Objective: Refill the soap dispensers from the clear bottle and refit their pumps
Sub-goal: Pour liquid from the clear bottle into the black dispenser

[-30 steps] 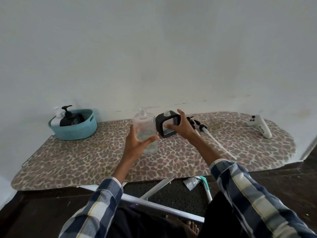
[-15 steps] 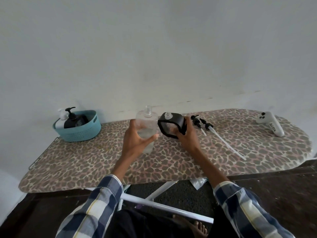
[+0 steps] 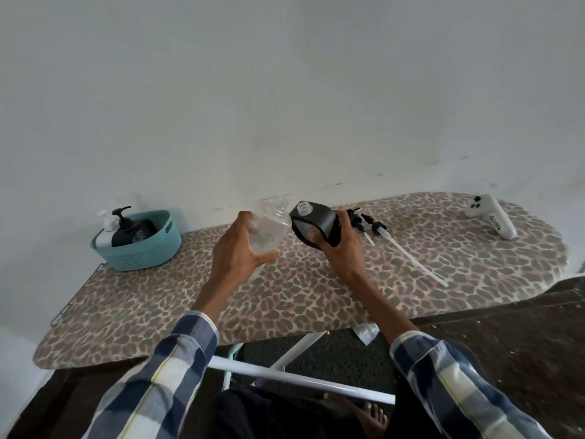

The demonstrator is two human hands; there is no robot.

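Left grip: left hand (image 3: 235,258) wraps the clear plastic bottle (image 3: 269,231), centre frame, tilted with its open neck toward the dispenser
Right grip: right hand (image 3: 340,251) clasps the black square soap dispenser (image 3: 316,224), leaned with its clear threaded mouth toward the bottle
Gap: the two openings sit near each other, apart, above the leopard-print bench (image 3: 316,296)
Pumps: two black pump heads with white tubes (image 3: 376,231) lie just right of the dispenser
Risk: both vessels slanted and held in the air, narrow mouth; a misaligned pour would likely spill onto the fabric
Upper left: teal plastic basket (image 3: 139,248) holding more dispensers
Writing: white handheld controller (image 3: 492,218), upper right, bears handwriting, illegible
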